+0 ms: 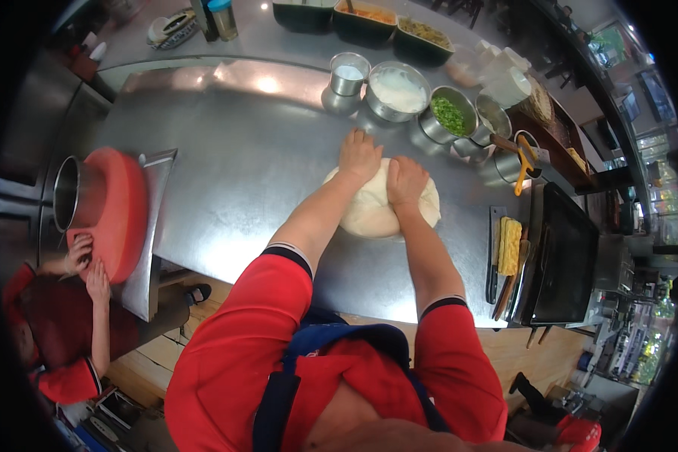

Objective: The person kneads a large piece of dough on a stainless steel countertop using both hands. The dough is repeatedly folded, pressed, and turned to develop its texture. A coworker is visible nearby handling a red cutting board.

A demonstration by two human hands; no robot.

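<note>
A large pale lump of dough (372,212) lies on the stainless steel worktop (231,164) in front of me. My left hand (360,153) presses on its upper left part, with the fingers pointing away from me. Beside it, my right hand (408,179) bears down on the upper right part, its fingers bent over the dough. A gap separates the two hands, and folded dough shows between them. Beyond the dough stand a steel cup of white contents (348,79), a steel bowl of white paste or powder (398,90) and a steel pot of chopped green onion (448,116).
At right are a yellow-handled tool (524,165), a knife (493,254), a yellow folded food strip (509,246) and a black griddle (568,254). Dark food tubs (364,28) line the back. At left, a co-worker's hands touch a red board (118,214) beside a steel pot (76,192).
</note>
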